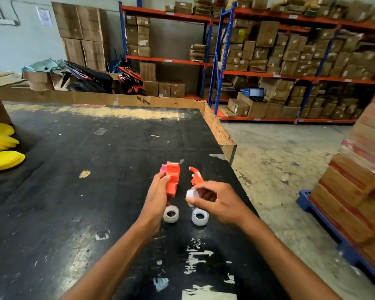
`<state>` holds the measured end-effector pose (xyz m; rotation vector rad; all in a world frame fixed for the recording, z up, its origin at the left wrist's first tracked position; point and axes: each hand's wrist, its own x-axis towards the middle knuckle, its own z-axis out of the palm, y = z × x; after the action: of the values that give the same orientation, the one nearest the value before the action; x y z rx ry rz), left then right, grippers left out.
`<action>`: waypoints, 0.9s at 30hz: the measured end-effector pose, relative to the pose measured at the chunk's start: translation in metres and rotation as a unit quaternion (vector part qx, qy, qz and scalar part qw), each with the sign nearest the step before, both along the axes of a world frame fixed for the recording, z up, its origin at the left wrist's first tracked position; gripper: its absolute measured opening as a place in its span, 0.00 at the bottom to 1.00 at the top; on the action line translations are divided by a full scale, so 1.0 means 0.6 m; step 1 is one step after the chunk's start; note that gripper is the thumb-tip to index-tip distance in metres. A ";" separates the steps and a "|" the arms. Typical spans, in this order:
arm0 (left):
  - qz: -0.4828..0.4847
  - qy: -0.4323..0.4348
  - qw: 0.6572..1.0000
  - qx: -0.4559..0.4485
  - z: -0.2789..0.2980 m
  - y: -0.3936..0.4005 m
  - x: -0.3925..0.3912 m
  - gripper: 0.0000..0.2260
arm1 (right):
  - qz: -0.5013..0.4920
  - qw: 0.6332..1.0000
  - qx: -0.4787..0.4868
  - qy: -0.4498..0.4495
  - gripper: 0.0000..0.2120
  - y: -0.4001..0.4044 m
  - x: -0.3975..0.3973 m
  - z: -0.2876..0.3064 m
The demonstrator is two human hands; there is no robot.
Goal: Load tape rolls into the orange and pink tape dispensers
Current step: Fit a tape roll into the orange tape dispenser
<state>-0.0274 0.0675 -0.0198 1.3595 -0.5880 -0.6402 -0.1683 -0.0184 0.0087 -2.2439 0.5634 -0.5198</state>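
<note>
My left hand [158,193] grips an orange tape dispenser [173,178] just above the black table [74,191]. A pink dispenser [163,168] peeks out behind it, mostly hidden. My right hand [214,201] pinches a small white tape roll [191,194] at its fingertips. Just beyond that hand sits a separate orange dispenser piece [196,175]. Two clear tape rolls lie on the table below the hands, one on the left [171,214] and one on the right [199,216].
Yellow round pads [2,148] are stacked at the table's left edge. A cardboard wall [117,98] lines the far and right sides of the table. Stacked cartons on a blue pallet [355,191] stand on the right. Warehouse shelving [268,61] fills the background.
</note>
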 end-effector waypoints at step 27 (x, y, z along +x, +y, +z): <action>-0.058 0.160 0.985 0.012 -0.024 0.070 0.004 0.13 | -0.082 0.996 0.010 0.034 0.12 -0.021 0.012 -0.054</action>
<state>-0.0251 0.1092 -0.0345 1.2177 -0.4023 -0.9413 -0.1612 -0.0312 -0.0236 -2.2136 0.7893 -0.5188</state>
